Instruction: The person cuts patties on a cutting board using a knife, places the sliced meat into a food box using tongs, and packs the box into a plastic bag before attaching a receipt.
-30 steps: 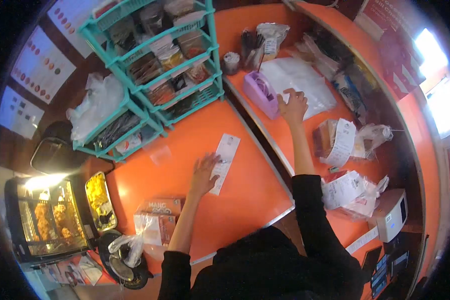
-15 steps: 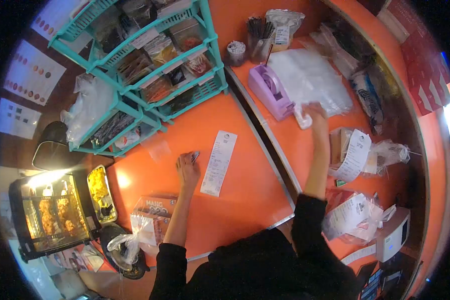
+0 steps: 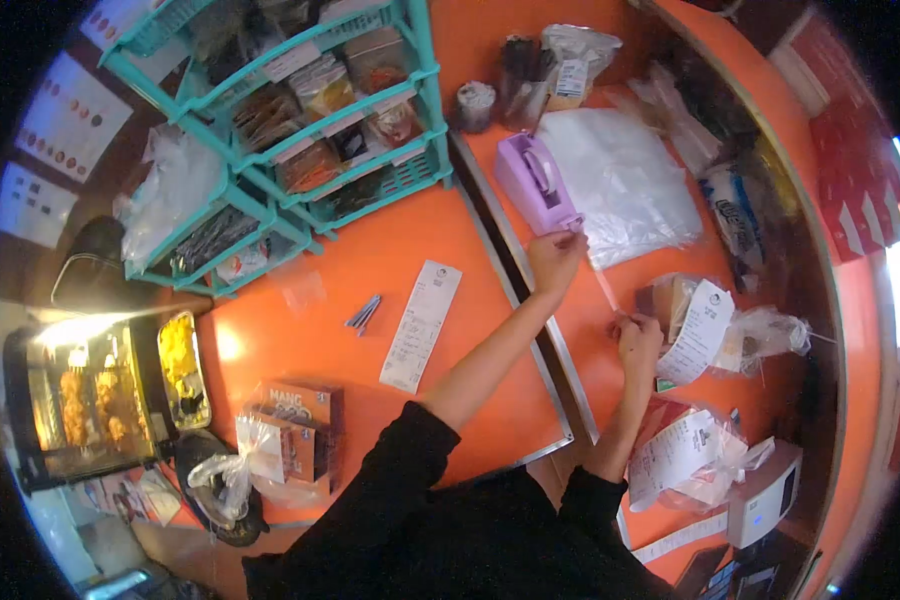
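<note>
My left hand (image 3: 556, 262) is closed at the front end of the purple tape dispenser (image 3: 536, 185), fingers on the tape there. A clear strip of tape (image 3: 606, 290) runs from it down to my right hand (image 3: 638, 338), which pinches the strip's other end. Behind the strip lies a stack of clear plastic bags (image 3: 620, 185). On the orange counter, left of my left arm, are a long printed receipt (image 3: 421, 325) and a few small grey sticks (image 3: 364, 314).
Teal basket racks (image 3: 300, 150) stand at the upper left. Bagged boxes (image 3: 292, 430) sit at the lower left. Bagged orders with receipts (image 3: 698, 330) and a white printer (image 3: 765, 495) line the right side. A gap (image 3: 560, 370) separates the counters.
My left hand has let go of the small sticks on the counter and moved right to the dispenser. My right hand has come down and toward me, with a strip of tape now stretched between both hands.
</note>
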Available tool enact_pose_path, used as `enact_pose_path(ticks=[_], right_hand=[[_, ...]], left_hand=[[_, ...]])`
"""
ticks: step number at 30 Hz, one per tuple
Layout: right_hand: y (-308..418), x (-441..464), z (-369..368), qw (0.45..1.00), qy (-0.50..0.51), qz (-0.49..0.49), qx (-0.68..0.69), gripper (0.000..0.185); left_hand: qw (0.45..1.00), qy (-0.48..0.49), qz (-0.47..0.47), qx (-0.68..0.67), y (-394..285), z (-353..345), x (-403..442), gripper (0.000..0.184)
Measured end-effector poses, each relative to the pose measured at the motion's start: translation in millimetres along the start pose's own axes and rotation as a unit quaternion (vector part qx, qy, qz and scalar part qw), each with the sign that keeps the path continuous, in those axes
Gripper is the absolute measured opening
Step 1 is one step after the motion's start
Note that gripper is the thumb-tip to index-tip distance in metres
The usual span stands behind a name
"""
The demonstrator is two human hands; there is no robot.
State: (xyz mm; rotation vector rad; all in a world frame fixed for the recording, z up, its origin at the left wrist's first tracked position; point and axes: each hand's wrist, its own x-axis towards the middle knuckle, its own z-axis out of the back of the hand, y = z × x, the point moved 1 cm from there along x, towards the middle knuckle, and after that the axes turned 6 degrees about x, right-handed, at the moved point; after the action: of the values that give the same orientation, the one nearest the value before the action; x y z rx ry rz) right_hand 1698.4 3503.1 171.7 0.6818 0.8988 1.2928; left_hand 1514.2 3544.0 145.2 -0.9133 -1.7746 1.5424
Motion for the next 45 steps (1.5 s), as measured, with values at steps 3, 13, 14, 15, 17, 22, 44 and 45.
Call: enact_pose_path(ticks=[3, 13, 14, 15, 17, 22, 44, 45], right_hand=[[6.2, -1.7, 1.7, 0.995, -0.01, 0.08, -0.061, 0.026], [24.0, -40.3, -66.5, 0.941, 0.331, 0.069, -0.031, 0.034], [12.6, -44.9, -93.0, 0.929, 0.337, 0.144, -0.039, 0.033], [14.6, -49.7, -120.2, 0.921, 0.348, 0.144, -0.094, 0.031], [20.5, -62.7, -173.2, 0.906, 0.311, 0.216, -0.192, 0.028], [9.2, -79.1, -242.1, 0.866, 0.088, 0.39, -0.299, 0.026], [201.1, -320.8, -263.9, 0.524, 0.694, 0.464, 0.169, 0.013], [195.9, -320.1, -305.8, 0.51, 0.686, 0.506, 0.118, 0.022]], left_hand=[[0.963, -0.051, -0.149, 0.22, -3.3, 6.7, 4.7, 0.016], [0.966, -0.129, -0.082, 0.207, 12.4, 164.6, -55.1, 0.017], [0.96, -0.151, -0.098, 0.213, 14.1, 192.1, -62.5, 0.016], [0.953, -0.173, -0.114, 0.219, 12.0, 216.4, -67.6, 0.015], [0.9, -0.202, -0.156, 0.352, 5.2, 256.5, -76.0, 0.012], [0.682, -0.113, -0.194, 0.696, 54.3, 304.4, -61.2, 0.018], [0.783, -0.621, -0.004, -0.034, -132.8, 381.2, -395.6, 0.024], [0.775, -0.632, -0.005, 0.005, -113.5, 397.1, -398.3, 0.024]])
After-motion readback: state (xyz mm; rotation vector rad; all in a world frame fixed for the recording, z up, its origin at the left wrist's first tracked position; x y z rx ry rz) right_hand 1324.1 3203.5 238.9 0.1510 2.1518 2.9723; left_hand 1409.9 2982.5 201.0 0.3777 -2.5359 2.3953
